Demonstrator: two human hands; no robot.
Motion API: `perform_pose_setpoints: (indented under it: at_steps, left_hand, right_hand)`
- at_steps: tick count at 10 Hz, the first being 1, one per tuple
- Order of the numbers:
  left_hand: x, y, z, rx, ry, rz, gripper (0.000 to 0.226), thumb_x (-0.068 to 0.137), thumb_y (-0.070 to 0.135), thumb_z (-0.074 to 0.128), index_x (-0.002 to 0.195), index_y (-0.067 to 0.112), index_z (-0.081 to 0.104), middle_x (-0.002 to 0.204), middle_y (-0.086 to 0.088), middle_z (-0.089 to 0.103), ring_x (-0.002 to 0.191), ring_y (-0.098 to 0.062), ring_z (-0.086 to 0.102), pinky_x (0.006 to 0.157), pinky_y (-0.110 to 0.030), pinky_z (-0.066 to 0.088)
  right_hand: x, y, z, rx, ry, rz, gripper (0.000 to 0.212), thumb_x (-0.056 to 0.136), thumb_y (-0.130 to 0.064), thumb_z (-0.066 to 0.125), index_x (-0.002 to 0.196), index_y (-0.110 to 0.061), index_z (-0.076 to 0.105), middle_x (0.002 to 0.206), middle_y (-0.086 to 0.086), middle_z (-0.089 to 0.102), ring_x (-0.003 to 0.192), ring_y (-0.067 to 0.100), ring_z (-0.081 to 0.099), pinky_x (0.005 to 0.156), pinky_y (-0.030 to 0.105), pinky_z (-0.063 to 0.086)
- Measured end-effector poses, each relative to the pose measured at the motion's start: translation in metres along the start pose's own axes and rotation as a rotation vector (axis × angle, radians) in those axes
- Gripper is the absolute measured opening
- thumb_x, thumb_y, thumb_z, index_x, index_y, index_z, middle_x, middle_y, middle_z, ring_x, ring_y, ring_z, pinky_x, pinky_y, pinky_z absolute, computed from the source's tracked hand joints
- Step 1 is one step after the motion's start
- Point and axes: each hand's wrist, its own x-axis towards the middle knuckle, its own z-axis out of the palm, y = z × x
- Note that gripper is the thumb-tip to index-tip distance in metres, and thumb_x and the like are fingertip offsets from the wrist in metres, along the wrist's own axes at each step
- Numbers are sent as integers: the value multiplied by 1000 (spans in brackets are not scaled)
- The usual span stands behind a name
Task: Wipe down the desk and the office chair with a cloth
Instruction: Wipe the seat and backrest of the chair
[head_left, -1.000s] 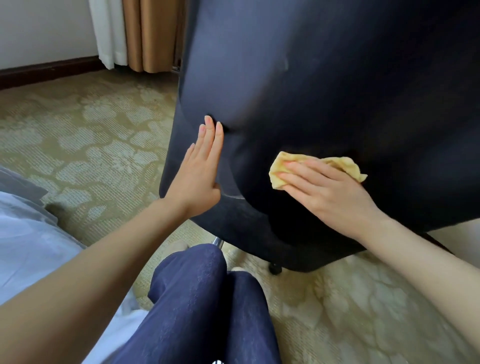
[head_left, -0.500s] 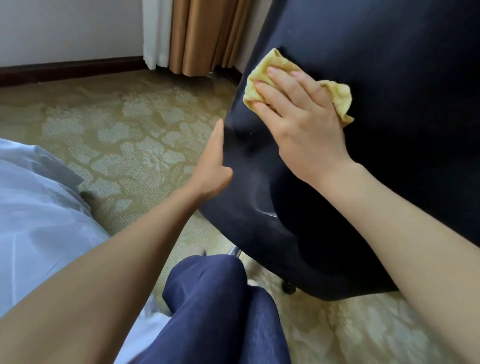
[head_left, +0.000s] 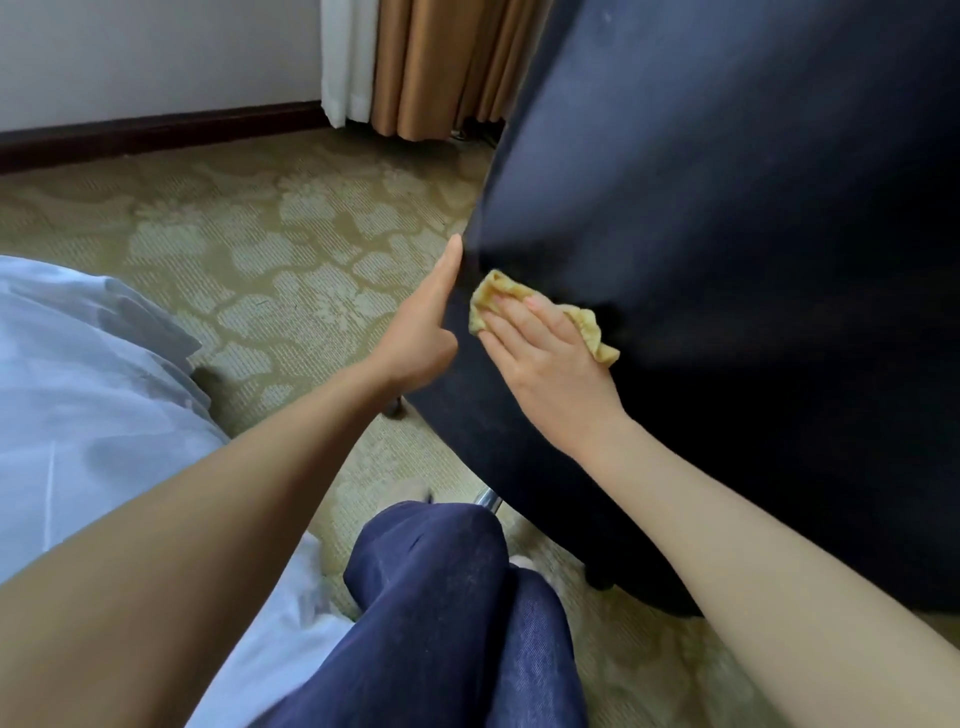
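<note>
Fingers (head_left: 519, 322) of the right hand (head_left: 550, 369) lie flat, pressing a crumpled yellow cloth (head_left: 485, 299) against the lower back of the dark office chair (head_left: 727, 234), while the left hand (head_left: 421, 338) braces the chair's edge, fingers straight. Soft and light, the cloth likely bunches unless kept under a spread palm.

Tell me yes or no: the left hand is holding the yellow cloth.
No: the right hand presses the yellow cloth to the chair, while the left hand lies bare against its edge.
</note>
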Motion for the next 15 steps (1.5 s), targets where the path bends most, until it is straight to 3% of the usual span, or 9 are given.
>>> perform_pose_setpoints:
  at_steps: [2,3,4,5,7,9,10,12,15]
  left_hand:
    - [-6,8,-1,52,-23,1,98,67,-23,29,153,18,6,157,9,7,136,7,3,110,-7,10]
    - [-9,10,-3,68,-39,-25,98,68,-22,29,153,19,4,160,4,5,145,-6,3,118,-25,11]
    - [-13,9,-3,96,-52,-30,98,70,-22,31,153,20,3,160,4,6,146,-9,3,119,-30,13]
    - [-16,4,-3,124,-59,-30,94,74,-23,35,153,19,6,160,3,9,145,-8,6,119,-29,15]
    - [-25,-2,-3,102,-100,-26,95,75,-22,35,153,26,11,158,10,15,145,-6,13,118,-31,19]
    - [-41,-1,1,32,-127,-25,100,69,-23,30,153,27,10,158,10,14,144,-4,12,118,-29,20]
    - [-45,2,0,26,-128,-3,100,67,-24,31,153,25,12,158,10,14,143,-2,12,118,-28,20]
    - [-45,-1,-7,-40,-185,-11,104,62,-27,32,152,23,16,158,7,19,143,-2,15,117,-28,21]
    - [-47,-38,-4,238,-287,-169,94,76,-18,37,153,26,5,149,-15,37,129,-35,42,87,-18,39]
  right_hand:
    - [-63,-10,12,28,-237,-206,42,90,-17,47,132,-12,55,138,1,52,130,15,45,111,30,32]
    - [-83,-5,8,-33,-378,-271,45,99,-26,35,141,-14,41,151,1,34,141,14,24,118,30,10]
    - [-102,8,-1,104,-397,-254,47,98,-29,40,142,-14,38,152,0,31,142,10,21,118,27,9]
    - [-115,23,-21,87,-292,-206,44,78,-26,69,120,-15,65,130,-1,59,122,10,53,109,26,33]
    - [-87,61,-60,35,-80,-90,46,89,-11,31,122,-6,62,130,8,59,122,24,53,104,41,41]
    - [-36,81,-93,-30,87,-36,42,96,-9,31,131,-3,53,137,10,51,128,24,47,110,39,30]
    - [-7,75,-95,-26,66,25,46,102,-9,19,147,-4,26,153,11,26,143,25,20,118,36,7]
    - [28,31,-73,9,107,160,50,96,-9,28,145,-12,32,154,5,26,145,20,13,114,30,-9]
    - [12,-35,6,-51,-17,-84,45,97,-22,35,139,-13,44,146,0,43,137,16,35,114,32,20]
